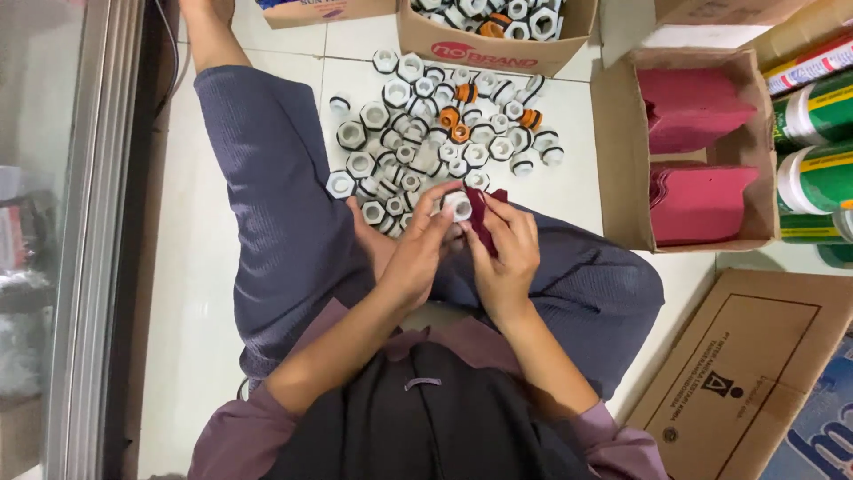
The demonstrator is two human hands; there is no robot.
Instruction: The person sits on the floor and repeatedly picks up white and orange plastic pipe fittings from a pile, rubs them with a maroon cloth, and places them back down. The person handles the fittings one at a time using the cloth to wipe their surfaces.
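Left hand (425, 244) grips white nut (458, 205); right hand (504, 249) grips red sleeve (481, 216). Step: sleeving. Next needs opening aligned.

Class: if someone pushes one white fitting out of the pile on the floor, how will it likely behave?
A white fitting looks like hard plastic, so probably stiff and light. Its hexagonal sides should stop it rolling far. On the glossy floor it may slide easily.

Small packing workroom, floor-level. White tiled floor (204, 293) strewn with plastic fittings (426, 133); open cardboard boxes (498, 49) of more; a box of red cards (697, 151); tape rolls (813, 142) stacked alongside.
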